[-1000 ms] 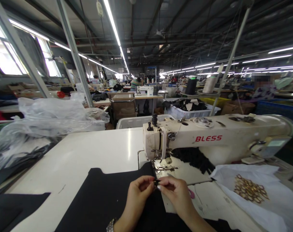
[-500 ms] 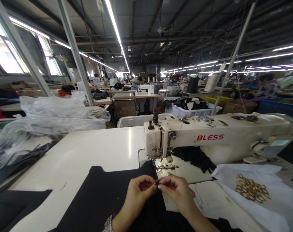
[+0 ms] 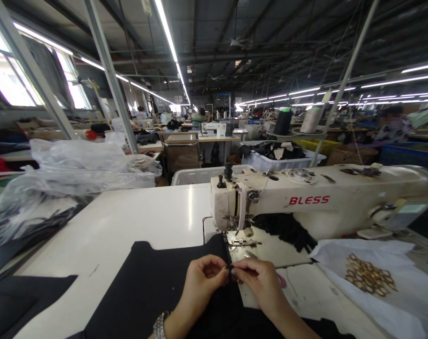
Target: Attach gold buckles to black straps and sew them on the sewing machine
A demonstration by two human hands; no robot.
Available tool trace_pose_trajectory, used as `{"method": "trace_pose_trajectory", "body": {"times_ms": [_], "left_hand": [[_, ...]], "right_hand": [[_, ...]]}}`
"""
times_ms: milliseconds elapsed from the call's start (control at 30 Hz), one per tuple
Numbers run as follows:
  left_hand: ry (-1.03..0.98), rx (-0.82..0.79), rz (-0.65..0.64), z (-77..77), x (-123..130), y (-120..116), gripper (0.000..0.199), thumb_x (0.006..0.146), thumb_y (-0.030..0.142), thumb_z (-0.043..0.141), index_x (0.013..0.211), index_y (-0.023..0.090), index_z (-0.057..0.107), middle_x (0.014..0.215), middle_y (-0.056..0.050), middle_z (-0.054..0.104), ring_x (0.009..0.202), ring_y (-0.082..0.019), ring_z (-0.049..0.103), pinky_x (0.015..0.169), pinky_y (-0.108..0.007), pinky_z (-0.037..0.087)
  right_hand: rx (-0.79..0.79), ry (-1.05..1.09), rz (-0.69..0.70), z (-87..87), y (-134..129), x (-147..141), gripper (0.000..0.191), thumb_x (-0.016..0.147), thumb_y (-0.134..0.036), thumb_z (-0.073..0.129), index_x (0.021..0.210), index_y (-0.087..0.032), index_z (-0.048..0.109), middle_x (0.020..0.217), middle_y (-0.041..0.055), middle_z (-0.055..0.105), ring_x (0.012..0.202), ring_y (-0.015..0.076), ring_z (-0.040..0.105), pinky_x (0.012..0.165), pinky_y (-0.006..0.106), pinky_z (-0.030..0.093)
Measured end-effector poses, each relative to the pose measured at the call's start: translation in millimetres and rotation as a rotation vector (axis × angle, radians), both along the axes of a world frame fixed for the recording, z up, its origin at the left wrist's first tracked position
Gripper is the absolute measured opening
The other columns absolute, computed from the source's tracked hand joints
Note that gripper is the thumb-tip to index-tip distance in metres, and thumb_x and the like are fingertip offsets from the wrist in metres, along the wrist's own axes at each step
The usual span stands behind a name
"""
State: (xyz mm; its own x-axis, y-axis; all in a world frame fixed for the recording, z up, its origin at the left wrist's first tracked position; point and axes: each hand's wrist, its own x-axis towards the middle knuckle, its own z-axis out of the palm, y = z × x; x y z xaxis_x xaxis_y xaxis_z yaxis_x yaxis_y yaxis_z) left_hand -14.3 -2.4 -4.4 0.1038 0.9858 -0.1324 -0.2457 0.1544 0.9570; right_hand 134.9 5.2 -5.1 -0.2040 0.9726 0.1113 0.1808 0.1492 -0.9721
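My left hand (image 3: 204, 278) and my right hand (image 3: 258, 278) meet fingertip to fingertip just in front of the sewing machine's needle area. Both are closed in a pinch on a small black piece (image 3: 230, 267), mostly covered by the fingers; it looks like a short fabric strip, but its exact kind is unclear. Under my left hand a large black fabric panel (image 3: 150, 278) lies flat, one corner reaching toward the presser foot. The white sewing machine (image 3: 270, 197) stands right behind the hands. Beside my right hand shows a pink scissors handle (image 3: 281, 280), partly hidden.
Gold-coloured metal rings (image 3: 369, 275) lie on a white sheet (image 3: 408, 301) at the right. Black strips (image 3: 288, 230) are heaped under the machine arm. Clear plastic bags (image 3: 76, 162) sit at the left, and another black panel (image 3: 30, 301) lies at the lower left.
My fingertips have shifted slightly on the small black piece. The scissor blades show a little more behind my right hand. Panel and machine keep their places.
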Motion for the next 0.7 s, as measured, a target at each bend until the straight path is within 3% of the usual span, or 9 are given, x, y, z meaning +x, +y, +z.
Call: {"method": "trace_pose_trajectory", "body": {"times_ms": [333, 433, 567, 700], "left_hand": [[-0.008, 0.051, -0.091, -7.2, -1, 5, 0.037, 0.052, 0.038, 0.075, 0.062, 0.01, 0.053, 0.05, 0.0, 0.054, 0.044, -0.008, 0.05, 0.044, -0.017, 0.04], [0.012, 0.083, -0.156, -4.2, -4, 4, 0.034, 0.058, 0.037, 0.072, 0.068, 0.01, 0.054, 0.053, -0.001, 0.055, 0.045, -0.009, 0.05, 0.045, -0.018, 0.041], [0.389, 0.38, -0.13, 2.5, -6, 0, 0.012, 0.068, 0.019, 0.062, 0.078, 0.012, 0.062, 0.068, -0.004, 0.06, 0.058, -0.012, 0.055, 0.053, -0.019, 0.044], [0.658, 0.811, -0.077, 3.3, -8, -2, 0.014, 0.069, 0.008, 0.059, 0.081, 0.015, 0.063, 0.081, -0.006, 0.061, 0.073, -0.014, 0.058, 0.065, -0.02, 0.047]], "right_hand": [[-0.117, 0.123, 0.083, -6.1, 3, 0, 0.022, 0.068, -0.035, 0.06, 0.063, -0.013, 0.062, 0.052, 0.0014, 0.059, 0.046, 0.0119, 0.054, 0.044, 0.021, 0.04], [-0.232, 0.177, 0.084, -8.8, 7, -1, 0.026, 0.063, -0.038, 0.063, 0.059, -0.013, 0.059, 0.049, 0.0008, 0.057, 0.041, 0.0099, 0.051, 0.039, 0.019, 0.036], [-0.382, 0.235, 0.043, -9.4, 10, -2, 0.024, 0.054, -0.034, 0.063, 0.051, -0.013, 0.052, 0.042, -0.0008, 0.053, 0.033, 0.0071, 0.046, 0.034, 0.017, 0.031], [-0.461, 0.244, 0.034, -7.7, 11, -2, 0.021, 0.051, -0.032, 0.057, 0.046, -0.014, 0.047, 0.038, -0.0015, 0.05, 0.029, 0.0054, 0.041, 0.03, 0.016, 0.023]]}}
